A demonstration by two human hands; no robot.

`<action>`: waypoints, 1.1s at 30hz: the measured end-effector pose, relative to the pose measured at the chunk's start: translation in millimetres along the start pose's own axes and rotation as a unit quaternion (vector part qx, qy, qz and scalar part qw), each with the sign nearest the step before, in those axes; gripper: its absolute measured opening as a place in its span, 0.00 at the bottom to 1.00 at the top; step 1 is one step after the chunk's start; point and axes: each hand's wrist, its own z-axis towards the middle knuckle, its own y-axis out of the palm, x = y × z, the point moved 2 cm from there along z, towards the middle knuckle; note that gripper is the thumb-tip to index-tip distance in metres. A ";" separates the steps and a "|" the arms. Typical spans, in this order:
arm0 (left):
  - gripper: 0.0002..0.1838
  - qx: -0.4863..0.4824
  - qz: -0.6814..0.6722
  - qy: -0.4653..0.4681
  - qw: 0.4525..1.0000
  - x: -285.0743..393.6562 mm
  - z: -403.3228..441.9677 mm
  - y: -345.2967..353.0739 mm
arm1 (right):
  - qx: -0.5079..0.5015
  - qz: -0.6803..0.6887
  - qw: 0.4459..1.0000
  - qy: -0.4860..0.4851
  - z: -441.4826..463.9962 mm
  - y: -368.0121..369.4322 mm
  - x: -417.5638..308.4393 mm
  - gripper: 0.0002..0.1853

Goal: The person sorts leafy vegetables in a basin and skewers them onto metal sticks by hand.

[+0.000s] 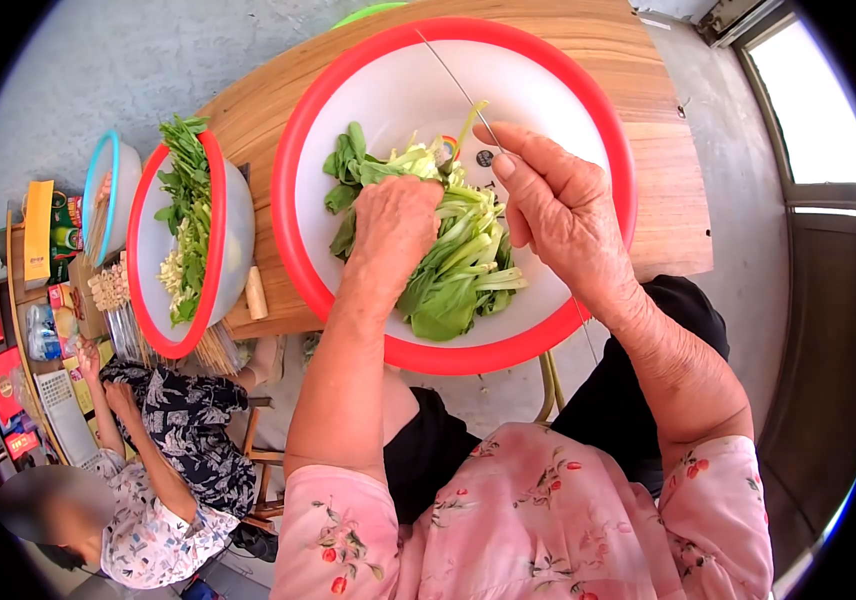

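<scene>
A large white basin with a red rim (285, 190) holds a heap of leafy greens (453, 290) with pale stems. My left hand (393, 225) is closed over the top of the heap, its fingers curled down among the leaves and partly hidden. Between thumb and fingertips, my right hand (568, 205) pinches a thin skewer (448, 72), which slants up and left across the basin. A narrow green stem (468, 130) stands up by the skewer near my right fingertips; whether it is threaded on I cannot tell.
On the left, a second red-rimmed basin (240, 225) holds skewered-looking greens (191, 215). Near it are bundled sticks (123, 320) and a blue-rimmed basin (126, 190). Another person (163, 440) sits at lower left. The wooden table (663, 180) ends close to my knees.
</scene>
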 end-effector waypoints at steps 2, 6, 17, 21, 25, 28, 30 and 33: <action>0.06 0.017 -0.008 0.006 1.000 1.8 1.2 1.6 | -0.001 -0.012 1.000 -0.005 0.0 -0.3 0.0 0.13; 0.10 0.012 -0.038 -0.049 0.998 4.0 1.9 -12.7 | 0.001 -0.010 1.000 0.004 0.2 0.2 -1.0 0.12; 0.12 0.127 -0.596 -0.209 0.765 -31.7 0.0 -37.8 | -0.071 -0.079 0.994 0.015 -5.2 6.9 9.6 0.12; 0.11 0.159 -0.609 -0.223 0.744 -30.4 0.4 -39.6 | -0.085 -0.134 0.987 0.016 -5.7 10.7 15.6 0.11; 0.11 0.183 -0.608 -0.221 0.740 -29.9 -0.4 -42.2 | -0.109 -0.128 0.986 0.019 -6.8 13.3 18.0 0.13; 0.10 0.182 -0.596 -0.223 0.750 -28.8 -0.2 -42.1 | -0.112 -0.129 0.985 0.029 -6.2 12.3 16.5 0.14; 0.10 0.183 -0.590 -0.224 0.754 -28.1 -0.4 -42.2 | -0.113 -0.133 0.984 0.034 -5.7 11.8 16.9 0.14; 0.09 0.178 -0.571 -0.231 0.767 -26.9 -0.9 -42.1 | -0.110 -0.119 0.986 0.031 -5.0 11.3 17.3 0.14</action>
